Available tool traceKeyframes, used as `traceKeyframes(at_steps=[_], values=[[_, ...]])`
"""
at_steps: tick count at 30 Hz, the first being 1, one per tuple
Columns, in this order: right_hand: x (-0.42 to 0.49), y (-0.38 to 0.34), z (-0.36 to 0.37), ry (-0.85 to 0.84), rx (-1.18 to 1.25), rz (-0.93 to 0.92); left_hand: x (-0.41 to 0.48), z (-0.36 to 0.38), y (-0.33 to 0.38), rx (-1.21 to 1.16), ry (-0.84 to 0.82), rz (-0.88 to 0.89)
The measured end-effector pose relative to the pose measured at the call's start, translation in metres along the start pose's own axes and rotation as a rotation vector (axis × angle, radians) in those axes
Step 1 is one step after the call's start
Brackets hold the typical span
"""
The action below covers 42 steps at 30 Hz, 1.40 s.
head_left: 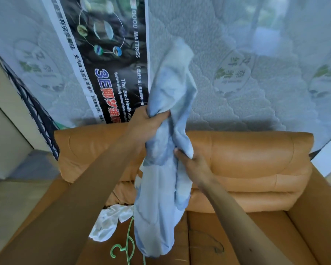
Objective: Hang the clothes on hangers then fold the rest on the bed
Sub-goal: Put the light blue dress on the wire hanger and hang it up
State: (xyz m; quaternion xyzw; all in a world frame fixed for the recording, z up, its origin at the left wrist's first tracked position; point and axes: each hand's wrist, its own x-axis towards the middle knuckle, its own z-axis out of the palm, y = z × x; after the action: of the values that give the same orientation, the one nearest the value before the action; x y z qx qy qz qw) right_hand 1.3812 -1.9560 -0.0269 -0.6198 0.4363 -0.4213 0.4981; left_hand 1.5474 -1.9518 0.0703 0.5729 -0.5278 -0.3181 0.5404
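A light blue garment hangs bunched in the air above a tan leather sofa. My left hand grips it high up, fingers curled into the cloth. Lower and to the right, my right hand holds a fold of the same garment. The garment's lower end dangles down to the sofa seat. A green hanger lies on the seat, partly hidden behind the garment. A crumpled white garment lies on the seat to the left.
The tan sofa backrest stretches across the middle, with its right armrest beside it. A plastic-wrapped mattress leans upright behind the sofa. Pale floor shows at the left.
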Motion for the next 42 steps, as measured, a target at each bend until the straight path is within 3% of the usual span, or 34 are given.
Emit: traceKeyframes(at_steps=[4,10,20,23,25,28,30,32,34,36,39,42], values=[[0.007,-0.013,-0.011,0.155,0.084,-0.006,0.006,-0.033,0.003,0.007,0.06,0.012],[0.02,-0.044,-0.03,0.102,0.12,-0.169,0.009,-0.067,-0.002,0.084,0.106,0.029],[0.035,-0.075,-0.035,0.142,0.231,-0.087,0.012,-0.075,0.01,0.014,0.186,0.05],[0.03,-0.087,-0.036,0.061,0.21,-0.135,0.015,-0.078,0.015,-0.059,0.258,-0.005],[0.027,-0.09,-0.04,-0.127,0.171,-0.162,0.016,-0.078,0.024,-0.101,0.278,0.009],[0.028,-0.087,-0.054,-0.537,0.05,-0.108,0.012,-0.077,0.044,-0.163,0.233,0.077],[0.035,-0.078,-0.057,-0.671,0.115,-0.044,0.007,-0.077,0.056,-0.25,0.133,0.104],[0.041,-0.063,-0.049,-0.53,0.205,-0.048,0.003,-0.075,0.065,-0.28,-0.024,0.152],[0.043,-0.045,-0.031,-0.346,-0.008,-0.15,-0.002,-0.069,0.071,-0.206,-0.149,0.208],[0.042,-0.027,-0.009,-0.272,-0.207,-0.179,-0.009,-0.065,0.076,-0.16,-0.241,0.213],[0.034,-0.017,0.01,-0.353,-0.242,-0.13,-0.012,-0.068,0.077,-0.158,-0.306,0.212],[0.029,-0.008,0.019,-0.524,-0.064,-0.099,-0.011,-0.085,0.077,-0.172,-0.262,0.202]])
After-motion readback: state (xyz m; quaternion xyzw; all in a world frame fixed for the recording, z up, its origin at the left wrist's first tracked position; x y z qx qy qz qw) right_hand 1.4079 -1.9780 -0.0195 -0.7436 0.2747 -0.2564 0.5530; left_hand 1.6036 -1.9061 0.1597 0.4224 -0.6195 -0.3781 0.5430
